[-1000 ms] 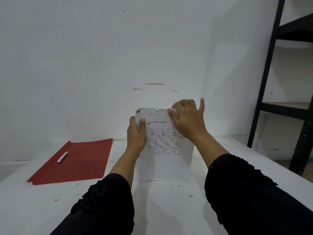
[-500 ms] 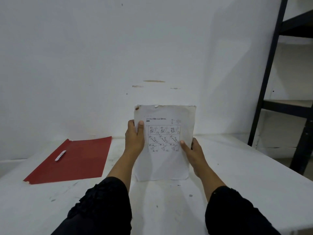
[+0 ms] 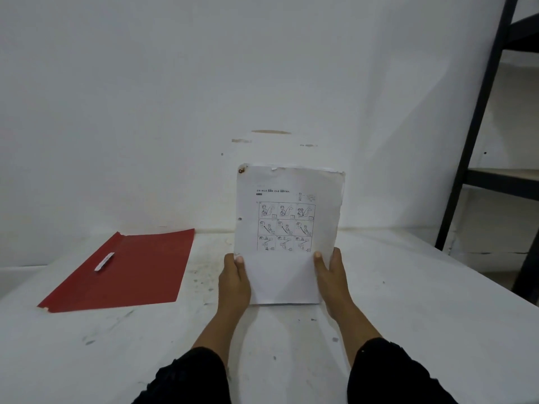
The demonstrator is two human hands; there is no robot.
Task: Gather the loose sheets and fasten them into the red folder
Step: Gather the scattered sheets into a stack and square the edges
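Sheets [image 3: 287, 228] upright (table-edge down) between 2 hands.

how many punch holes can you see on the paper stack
1, on the left margin of the paper stack about midway up, above the left hand. A second may be hidden under that hand's thumb. The top-left corner mark looks like a rusty staple spot, not a hole.

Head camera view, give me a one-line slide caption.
Both hands, left hand and right hand, hold the stack of sheets upright beside the red folder.
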